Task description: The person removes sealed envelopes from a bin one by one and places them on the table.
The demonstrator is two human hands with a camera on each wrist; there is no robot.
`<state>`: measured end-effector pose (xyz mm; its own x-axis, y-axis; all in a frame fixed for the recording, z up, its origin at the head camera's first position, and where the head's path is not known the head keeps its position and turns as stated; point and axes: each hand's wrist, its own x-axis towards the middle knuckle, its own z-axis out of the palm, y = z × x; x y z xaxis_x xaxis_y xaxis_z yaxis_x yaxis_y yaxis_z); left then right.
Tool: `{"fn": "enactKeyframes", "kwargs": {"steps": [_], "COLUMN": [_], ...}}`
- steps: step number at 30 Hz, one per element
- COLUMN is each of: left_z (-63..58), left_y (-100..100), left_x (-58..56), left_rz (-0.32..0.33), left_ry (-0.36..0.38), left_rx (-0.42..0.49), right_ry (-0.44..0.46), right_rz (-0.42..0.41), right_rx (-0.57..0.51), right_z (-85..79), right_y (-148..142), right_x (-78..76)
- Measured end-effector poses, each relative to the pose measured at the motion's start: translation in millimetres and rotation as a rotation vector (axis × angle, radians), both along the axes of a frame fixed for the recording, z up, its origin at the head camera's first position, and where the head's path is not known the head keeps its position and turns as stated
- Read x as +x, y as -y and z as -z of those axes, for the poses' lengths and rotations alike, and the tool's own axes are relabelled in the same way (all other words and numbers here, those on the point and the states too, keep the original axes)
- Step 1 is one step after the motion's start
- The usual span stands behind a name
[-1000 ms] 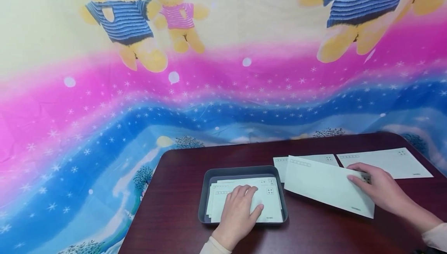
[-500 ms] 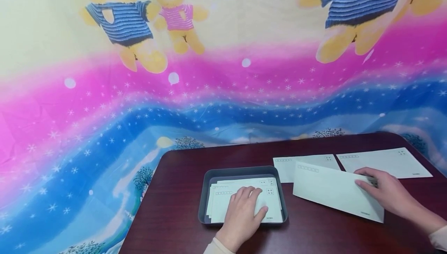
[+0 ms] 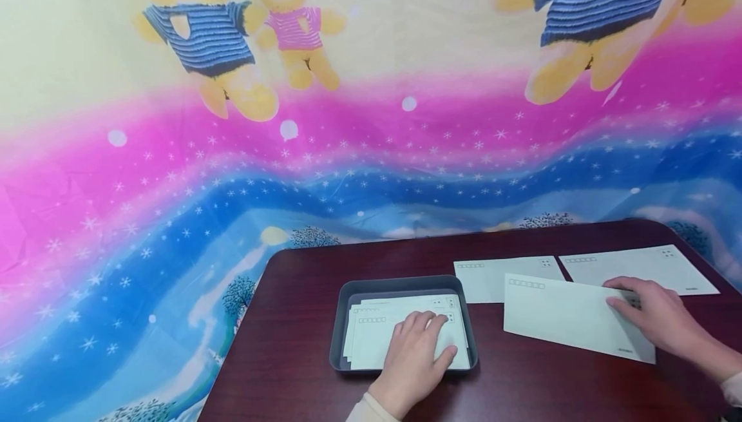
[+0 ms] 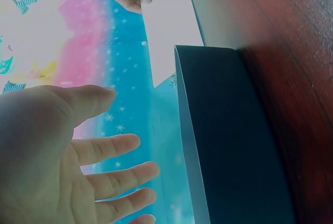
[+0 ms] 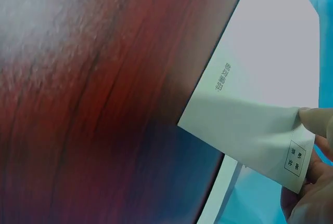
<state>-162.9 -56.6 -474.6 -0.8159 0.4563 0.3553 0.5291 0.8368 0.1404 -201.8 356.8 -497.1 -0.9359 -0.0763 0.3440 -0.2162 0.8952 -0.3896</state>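
A white envelope [image 3: 574,319] with printed postcode boxes tilts above the table, right of the tray. My right hand [image 3: 655,312] pinches its upper right edge, thumb on the printed face. In the right wrist view the envelope [image 5: 260,63] has its lower edge close over the wood. My left hand [image 3: 414,354] is over the dark grey tray [image 3: 342,338], above a loose stack of envelopes [image 3: 371,341]. The left wrist view has the left hand's fingers [image 4: 117,180] spread and nearly straight, holding nothing, with the tray's outer wall [image 4: 234,135] beside them.
Two more envelopes lie side by side at the back right of the dark red table [image 3: 301,319]: one envelope [image 3: 493,280] partly behind the held one, the other envelope [image 3: 643,270] near the right edge. A printed cloth [image 3: 371,119] with bears hangs behind the table.
My right hand has carried the envelope rightward, away from the tray and partly over the table's right side. My left hand has slid a little to the right above the stack.
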Motion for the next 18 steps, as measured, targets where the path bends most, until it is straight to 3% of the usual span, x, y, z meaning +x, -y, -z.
{"fn": "enactKeyframes", "kwargs": {"steps": [6, 18], "left_z": [1.7, 1.7], "left_y": [-4.8, -12.3], "left_x": [-0.9, 0.4], "left_rz": [0.021, 0.041], "left_ry": [-0.035, -0.043], "left_rx": [-0.004, -0.026], "right_ry": [-0.048, -0.022], "right_rz": [0.004, 0.06], "right_rx": [0.053, 0.122], "right_z": [2.2, 10.3], "right_y": [-6.1, -21.8], "right_x": [-5.1, -13.4]}}
